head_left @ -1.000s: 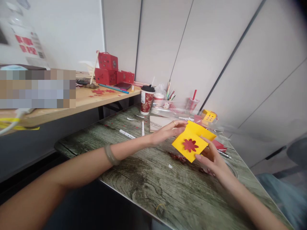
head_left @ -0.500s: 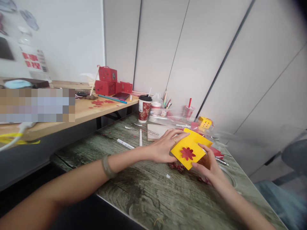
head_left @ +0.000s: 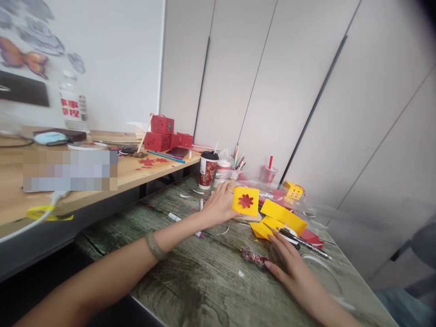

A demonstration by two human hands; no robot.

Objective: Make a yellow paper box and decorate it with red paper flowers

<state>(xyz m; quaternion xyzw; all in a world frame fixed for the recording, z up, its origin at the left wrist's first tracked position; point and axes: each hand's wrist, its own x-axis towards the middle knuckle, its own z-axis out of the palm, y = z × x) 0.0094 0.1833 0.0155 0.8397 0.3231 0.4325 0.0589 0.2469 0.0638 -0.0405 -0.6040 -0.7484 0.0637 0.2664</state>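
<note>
My left hand [head_left: 220, 202] grips a small yellow paper box [head_left: 237, 208] by its left side, above the table. A red paper flower [head_left: 245, 201] is on the box face turned towards me. My right hand [head_left: 289, 268] is low over the table, thumb and fingers apart, with nothing visible between them. Just beyond its fingertips lie folded yellow paper pieces [head_left: 286, 217] and a dark pen [head_left: 306, 244]. Beside its thumb is a dark red patterned bundle [head_left: 252, 256], its kind unclear. A beige pad is partly hidden behind the box.
A lidded paper cup [head_left: 207, 170] stands at the back of the dark wooden table [head_left: 190, 281]. A white marker [head_left: 184, 220] lies left of centre. Red paper boxes [head_left: 158, 141] are stacked on the raised shelf [head_left: 132, 175]. A yellow dotted box [head_left: 294, 190] sits at the back right.
My right hand has let go of the yellow box and moved down towards the table. My left hand now holds the box alone, turned upright and shifted left. The camera view has tilted up.
</note>
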